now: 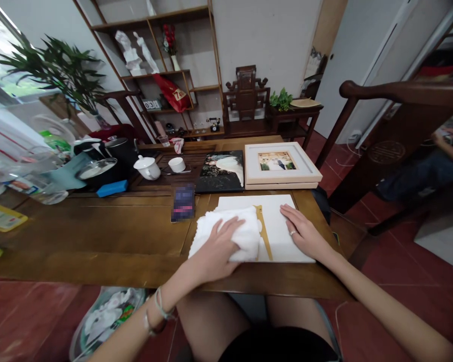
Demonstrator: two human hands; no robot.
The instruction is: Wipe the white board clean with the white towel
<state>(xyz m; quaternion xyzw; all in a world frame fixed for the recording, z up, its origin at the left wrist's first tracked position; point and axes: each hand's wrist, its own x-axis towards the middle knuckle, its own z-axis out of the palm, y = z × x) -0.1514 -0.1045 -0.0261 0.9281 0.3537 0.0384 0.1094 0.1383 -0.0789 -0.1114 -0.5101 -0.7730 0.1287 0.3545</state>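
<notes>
A white album (277,221) with a gold strip (263,232) lies flat at the near edge of the wooden table (98,236). A white cloth (232,230) is spread over the album's left part. My left hand (216,251) presses on the cloth, fingers curled into it. My right hand (304,232) rests flat on the album's right part, fingers spread, a ring on one finger. Behind the album lie a dark photo book (222,172) and a white framed photo (280,167).
A phone (183,202) lies left of the album. A white teapot (148,168), a cup (176,164), a blue box (112,188), pots and plastic containers crowd the table's far left. A wooden chair (396,130) stands at right; a bin (105,317) sits below left.
</notes>
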